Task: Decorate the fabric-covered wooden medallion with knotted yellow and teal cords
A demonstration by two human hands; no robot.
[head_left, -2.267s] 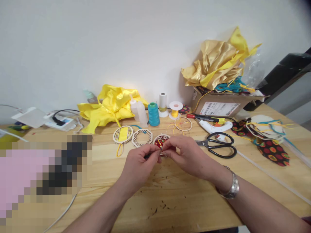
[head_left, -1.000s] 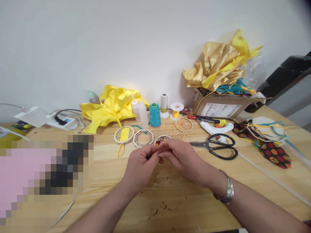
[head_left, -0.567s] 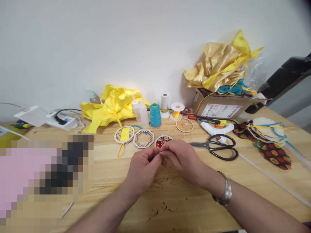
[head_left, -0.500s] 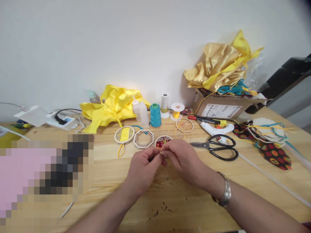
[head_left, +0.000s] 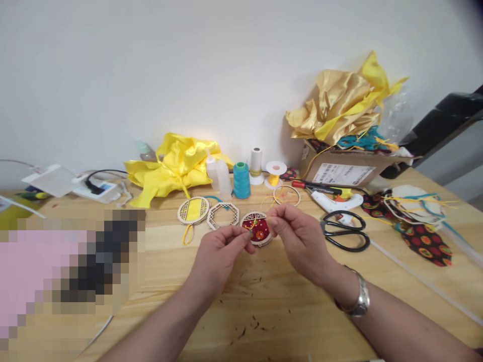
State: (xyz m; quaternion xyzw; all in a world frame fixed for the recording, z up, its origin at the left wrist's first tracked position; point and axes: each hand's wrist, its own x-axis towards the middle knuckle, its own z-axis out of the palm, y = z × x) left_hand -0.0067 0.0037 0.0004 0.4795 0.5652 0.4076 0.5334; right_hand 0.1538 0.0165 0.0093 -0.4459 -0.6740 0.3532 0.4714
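My left hand [head_left: 222,251] is closed in a pinch over the wood, with a thin yellow cord [head_left: 254,221] running to its fingertips. Just right of it, my right hand [head_left: 296,239] also pinches; whatever lies between its finger and thumb is too small to make out. Behind and between the fingertips shows a round ornament [head_left: 260,235] with a pale fretwork frame and dark red patterned cloth. To its left lie an octagonal fretwork frame [head_left: 210,217] and a round frame with yellow cloth [head_left: 194,209]. Black-handled scissors [head_left: 346,240] rest beside my right hand, their blades hidden by it.
A teal thread cone [head_left: 241,181], white bottles [head_left: 224,178] and a yellow spool [head_left: 275,175] stand along the wall. Yellow satin [head_left: 169,171] is heaped at left. On the right are a glue gun [head_left: 335,202], a cardboard box [head_left: 332,163] and cloth scraps [head_left: 426,244].
My hands have parted from their shared pinch. The right one has moved a little to the right, now covering the scissor blades, and more of the red ornament and cord shows.
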